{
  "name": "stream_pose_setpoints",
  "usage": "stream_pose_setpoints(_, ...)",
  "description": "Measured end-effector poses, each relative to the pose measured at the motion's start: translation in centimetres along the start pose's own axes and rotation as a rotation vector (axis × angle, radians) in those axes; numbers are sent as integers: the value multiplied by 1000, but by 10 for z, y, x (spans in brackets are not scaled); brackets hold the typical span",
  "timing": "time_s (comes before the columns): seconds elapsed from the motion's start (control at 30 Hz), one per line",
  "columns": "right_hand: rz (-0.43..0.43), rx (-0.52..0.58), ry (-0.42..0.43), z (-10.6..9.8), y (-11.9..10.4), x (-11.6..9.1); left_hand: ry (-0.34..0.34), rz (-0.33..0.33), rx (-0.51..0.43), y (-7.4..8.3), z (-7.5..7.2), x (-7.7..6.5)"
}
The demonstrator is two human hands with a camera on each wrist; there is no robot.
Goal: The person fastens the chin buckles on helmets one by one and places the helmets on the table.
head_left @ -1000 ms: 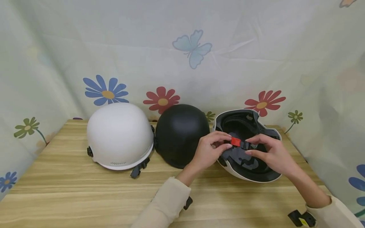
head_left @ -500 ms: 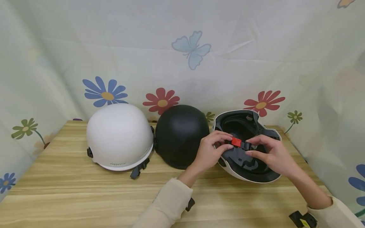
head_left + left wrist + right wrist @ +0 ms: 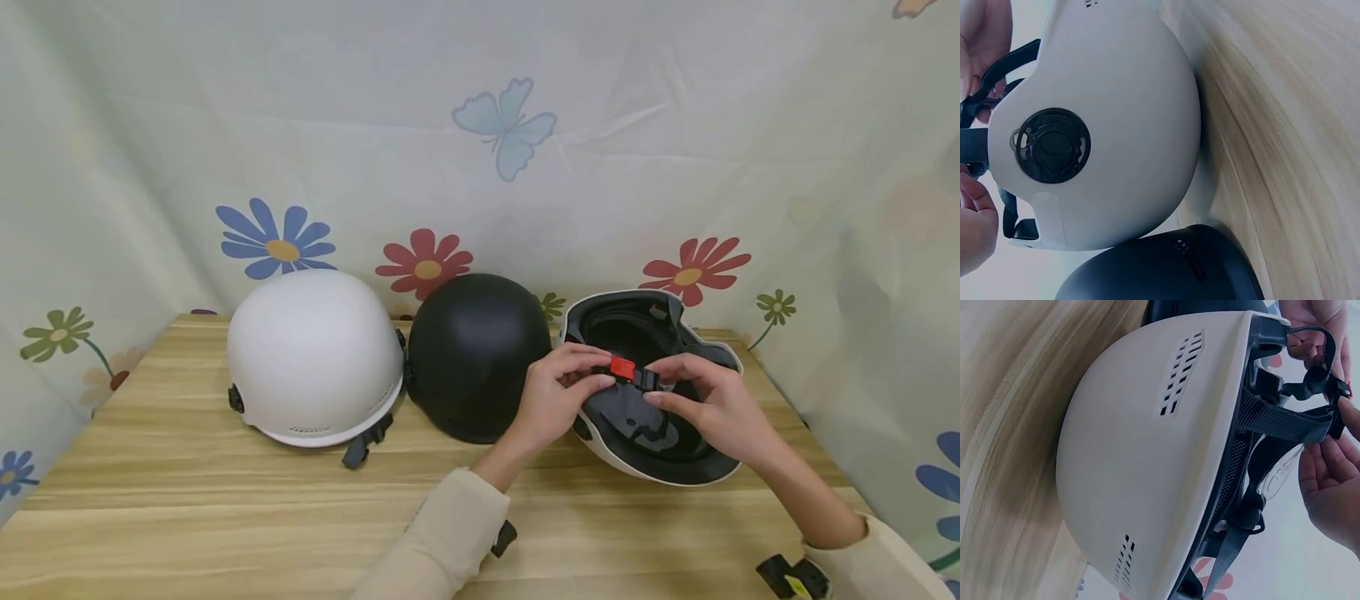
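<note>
A white helmet (image 3: 617,457) lies upturned at the right of the table, its black padded inside facing up. Above its opening, a buckle with a red part (image 3: 622,368) and a black part (image 3: 646,380) is held on the chin strap (image 3: 1285,422). My left hand (image 3: 551,396) pinches the strap end at the red part between thumb and fingers. From the other side my right hand (image 3: 723,408) pinches the black part. The two parts sit against each other; whether they are latched I cannot tell. In the left wrist view, a round black dial (image 3: 1054,145) shows on the shell.
A black helmet (image 3: 480,358) stands dome up, close beside the upturned one. Left of it is another white helmet (image 3: 315,358), also dome up, its strap end (image 3: 358,452) lying on the wooden table (image 3: 225,517). A flowered curtain (image 3: 600,200) encloses the back and sides.
Both hands keep their pinch on the buckle, which has shifted only slightly. The upturned helmet has tipped a little toward the near side.
</note>
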State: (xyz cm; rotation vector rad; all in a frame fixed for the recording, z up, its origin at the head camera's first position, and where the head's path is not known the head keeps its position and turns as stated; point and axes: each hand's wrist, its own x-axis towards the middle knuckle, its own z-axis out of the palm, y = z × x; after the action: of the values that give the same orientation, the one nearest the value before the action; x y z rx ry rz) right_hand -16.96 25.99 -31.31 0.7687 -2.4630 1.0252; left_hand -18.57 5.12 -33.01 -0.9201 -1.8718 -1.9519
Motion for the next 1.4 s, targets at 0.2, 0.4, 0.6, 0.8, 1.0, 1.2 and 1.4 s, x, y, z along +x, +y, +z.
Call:
stream_pose_setpoints(0.2,-4,-31,-12,0,0,1,3,-13,-6,-2,0,1)
stream_pose_setpoints(0.4,-21,-48,-20,0,-2,3,0,-12,22,-27,4,2)
stream_pose_setpoints(0.6,-19,-19,-37,1,-2,4,-9,22,67,-33,8,3)
stream_pose_setpoints(0.8,-3,-62,-30,0,-2,5,-18,-21,91,-31,7,3)
stream_pose_setpoints(1.0,51,-97,-35,-4,4,-2,-65,-124,55,-29,2,0)
stream_pose_setpoints(1.2,154,-128,-33,-9,19,-17,-176,-117,96,-29,-7,-8)
stream_pose_setpoints(1.4,143,-88,-41,-12,31,-30,-243,-70,236,-33,-15,-18)
